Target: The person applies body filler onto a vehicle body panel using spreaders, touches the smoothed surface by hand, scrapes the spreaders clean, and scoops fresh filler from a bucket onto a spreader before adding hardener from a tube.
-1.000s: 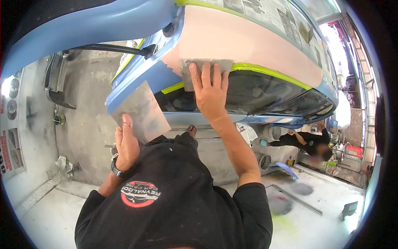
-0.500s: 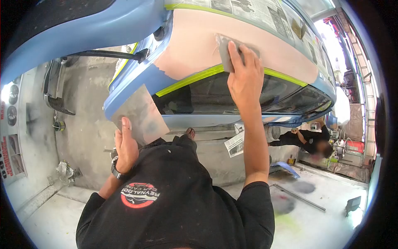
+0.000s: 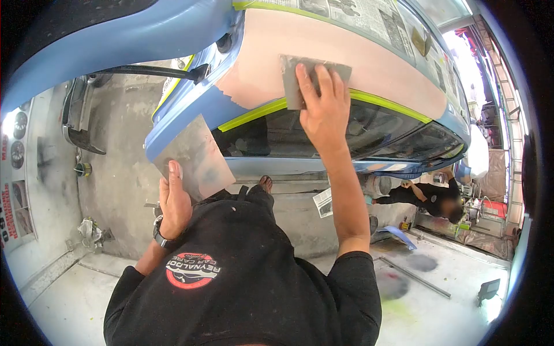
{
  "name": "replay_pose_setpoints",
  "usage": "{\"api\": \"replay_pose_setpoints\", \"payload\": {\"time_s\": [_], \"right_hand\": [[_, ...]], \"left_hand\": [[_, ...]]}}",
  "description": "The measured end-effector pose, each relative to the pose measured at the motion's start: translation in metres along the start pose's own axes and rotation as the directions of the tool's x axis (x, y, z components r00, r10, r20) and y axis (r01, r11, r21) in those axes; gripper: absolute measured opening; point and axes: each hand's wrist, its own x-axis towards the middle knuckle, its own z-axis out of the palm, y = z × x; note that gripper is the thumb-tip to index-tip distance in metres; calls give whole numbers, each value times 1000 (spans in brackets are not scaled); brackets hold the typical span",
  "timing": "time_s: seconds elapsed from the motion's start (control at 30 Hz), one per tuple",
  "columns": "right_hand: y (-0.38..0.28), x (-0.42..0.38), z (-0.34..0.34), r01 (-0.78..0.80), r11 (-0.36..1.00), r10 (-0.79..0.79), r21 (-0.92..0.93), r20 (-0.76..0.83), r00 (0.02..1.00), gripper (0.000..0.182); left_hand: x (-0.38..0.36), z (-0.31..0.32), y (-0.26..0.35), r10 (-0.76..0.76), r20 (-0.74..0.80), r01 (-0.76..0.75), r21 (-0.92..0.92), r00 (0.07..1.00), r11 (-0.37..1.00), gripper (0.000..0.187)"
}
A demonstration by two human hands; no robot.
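Observation:
My right hand [image 3: 325, 115] has its fingers over a grey, flat filler spreader [image 3: 292, 86]. The spreader rests against the pink-filler-coated panel [image 3: 262, 57] of a blue car, and its lower edge overlaps the yellow-green masking tape [image 3: 254, 117] above the dark side window [image 3: 300, 135]. Low on the left, my left hand [image 3: 175, 199] grips a thin greyish mixing board [image 3: 199, 153], thumb on top and other fingers partly hidden. Smears of pink and dark grey mark the board, which is held tilted in front of the car's blue corner [image 3: 173, 124].
Newspaper masking [image 3: 346, 11] covers the car beyond the pink area. An open blue panel [image 3: 173, 40] arches at upper left, with a strut [image 3: 150, 71] below. A co-worker in black [image 3: 430, 196] is at the right. A bumper [image 3: 72, 124] stands by the left wall.
My right hand and the spreader have moved left along the pink panel, and the spreader has turned slightly. My left hand and board stay nearly still.

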Motion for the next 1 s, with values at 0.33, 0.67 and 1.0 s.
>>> {"api": "replay_pose_setpoints", "payload": {"time_s": [0.33,0.67,1.0], "right_hand": [[-12,-47,32,132,987,-132,-90,6,991,51],[-28,-67,-9,106,994,-105,2,118,987,51],[-63,-42,-118,-261,533,-61,805,345,937,67]], "left_hand": [[5,-7,-11,143,36,-142,-18,989,990,50],[-3,9,-1,33,0,-33,-141,999,989,48],[-8,113,0,120,341,-8,-313,932,950,38]]}}
